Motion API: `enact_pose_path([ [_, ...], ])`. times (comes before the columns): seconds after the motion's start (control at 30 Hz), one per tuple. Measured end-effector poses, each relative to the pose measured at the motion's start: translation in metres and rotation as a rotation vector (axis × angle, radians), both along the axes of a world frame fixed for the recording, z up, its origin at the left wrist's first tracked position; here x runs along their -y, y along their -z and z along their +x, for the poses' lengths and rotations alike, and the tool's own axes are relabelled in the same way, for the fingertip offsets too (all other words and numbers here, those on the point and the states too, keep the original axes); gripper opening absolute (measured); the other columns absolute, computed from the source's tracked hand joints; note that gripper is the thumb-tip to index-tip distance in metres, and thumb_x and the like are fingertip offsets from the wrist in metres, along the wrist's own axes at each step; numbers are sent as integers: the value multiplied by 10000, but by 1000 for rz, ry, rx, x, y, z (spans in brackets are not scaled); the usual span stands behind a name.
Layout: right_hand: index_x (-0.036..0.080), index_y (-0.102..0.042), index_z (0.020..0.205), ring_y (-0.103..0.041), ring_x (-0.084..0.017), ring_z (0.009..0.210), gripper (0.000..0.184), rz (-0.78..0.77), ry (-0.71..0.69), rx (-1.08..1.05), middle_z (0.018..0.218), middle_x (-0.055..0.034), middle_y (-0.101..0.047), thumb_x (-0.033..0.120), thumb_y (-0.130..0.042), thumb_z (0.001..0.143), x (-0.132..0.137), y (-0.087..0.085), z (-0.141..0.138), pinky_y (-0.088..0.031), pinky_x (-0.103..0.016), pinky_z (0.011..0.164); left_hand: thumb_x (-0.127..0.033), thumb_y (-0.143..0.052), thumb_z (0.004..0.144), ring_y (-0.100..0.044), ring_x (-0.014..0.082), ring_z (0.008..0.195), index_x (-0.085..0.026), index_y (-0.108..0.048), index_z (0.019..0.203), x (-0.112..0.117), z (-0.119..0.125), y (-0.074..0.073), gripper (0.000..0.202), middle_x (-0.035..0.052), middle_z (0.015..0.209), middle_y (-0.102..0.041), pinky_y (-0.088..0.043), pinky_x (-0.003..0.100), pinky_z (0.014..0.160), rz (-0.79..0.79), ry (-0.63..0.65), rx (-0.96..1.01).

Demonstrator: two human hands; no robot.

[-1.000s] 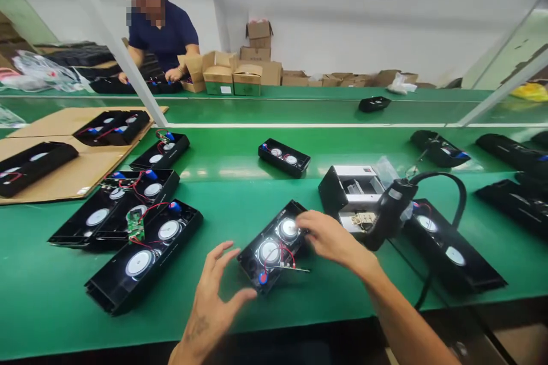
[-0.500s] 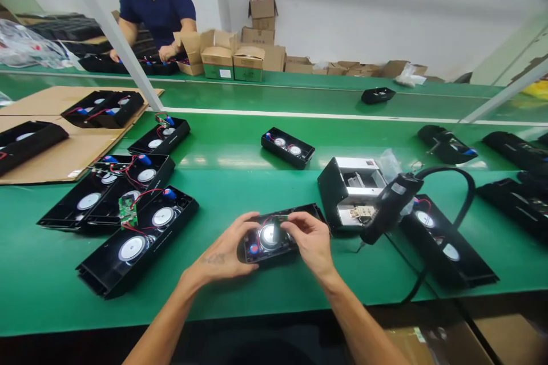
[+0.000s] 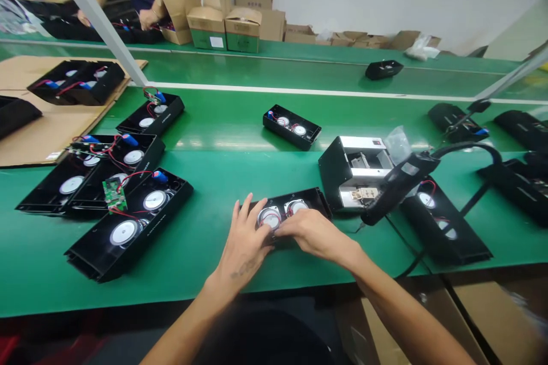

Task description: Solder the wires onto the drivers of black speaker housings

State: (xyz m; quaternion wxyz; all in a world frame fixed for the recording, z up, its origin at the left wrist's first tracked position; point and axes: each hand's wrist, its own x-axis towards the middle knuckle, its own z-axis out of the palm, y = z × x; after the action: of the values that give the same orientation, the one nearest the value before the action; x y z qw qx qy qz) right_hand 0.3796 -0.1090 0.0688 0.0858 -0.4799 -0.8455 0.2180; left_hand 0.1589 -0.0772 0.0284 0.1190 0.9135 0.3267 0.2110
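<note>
A black speaker housing point(image 3: 306, 201) with two round silver speakers and red wires lies on the green belt point(image 3: 214, 177) near its front edge. My left hand point(image 3: 247, 242) rests on the housing's left end, fingers stretched out and slightly apart beside the left speaker. My right hand point(image 3: 309, 234) lies over the housing's near edge, its fingers pressed together and pointing left at the left speaker. What they pinch is hidden.
A black-and-white open box point(image 3: 353, 174) and a black corded hand tool point(image 3: 400, 185) sit just right of the housing. Several more housings lie left point(image 3: 128, 222), behind point(image 3: 291, 125) and right point(image 3: 445, 225). A co-worker's arms point(image 3: 145, 14) and cardboard boxes point(image 3: 222, 23) are across the belt.
The housing has been set down flat on the belt, with both speakers showing. My left hand has opened onto its left end. My right hand shifted to the near edge. The view tilted down.
</note>
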Motion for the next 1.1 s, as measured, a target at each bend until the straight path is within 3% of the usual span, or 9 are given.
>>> enact_pose_path([
  [0.2,212,-798,1058,-651,-205,806,338,-15,-24,17,994,-42,-826,43,-567,878,3,-6,1,-438,-385,867,-137,-803,823,-425,458,1499,-225,-747,972,0,3,2,182,88,1457,-660,-321,762,1218,28,22,35],
  [0.37,187,-755,1173,-687,-227,881,343,-24,53,71,1014,-98,-808,72,-590,894,7,-9,-12,-419,-383,871,-187,-834,789,-473,416,1440,-272,-802,962,-14,3,-1,196,62,1408,-690,-372,701,1180,-58,77,41],
  [0.57,211,-801,991,-709,-225,863,211,-94,103,70,948,-70,-808,124,-695,830,-14,-26,-13,-379,-304,709,-353,-901,719,-548,353,1334,-265,-815,816,-58,6,-18,157,36,1393,-686,-451,556,1101,-309,172,-16],
  [0.73,246,-798,1133,-685,-218,814,354,-99,205,161,925,-49,-805,229,-783,780,-46,-40,-10,-328,-284,650,-438,-916,638,-679,246,1078,-205,-749,655,-107,18,-32,287,40,1347,-693,-516,376,920,-660,208,-90],
  [0.8,221,-805,1096,-653,-198,766,365,-175,219,132,871,-37,-784,265,-820,734,-59,-42,-9,-321,-278,621,-478,-925,596,-685,206,954,-202,-751,703,-120,21,-37,344,37,1237,-732,-505,320,785,-765,181,-131],
  [0.93,189,-802,900,-559,-148,663,242,-282,196,22,707,15,-681,288,-842,682,-74,-42,-6,-315,-276,591,-558,-929,547,-649,172,799,-238,-769,985,-128,24,-41,566,-5,991,-759,-425,281,633,-847,117,-194],
  [1.1,182,-804,860,-492,-135,623,232,-227,249,25,622,30,-600,305,-838,667,-72,-40,-6,-296,-284,582,-544,-923,525,-646,171,851,-223,-765,857,-125,26,-44,489,8,1070,-747,-414,278,643,-844,124,-181],
])
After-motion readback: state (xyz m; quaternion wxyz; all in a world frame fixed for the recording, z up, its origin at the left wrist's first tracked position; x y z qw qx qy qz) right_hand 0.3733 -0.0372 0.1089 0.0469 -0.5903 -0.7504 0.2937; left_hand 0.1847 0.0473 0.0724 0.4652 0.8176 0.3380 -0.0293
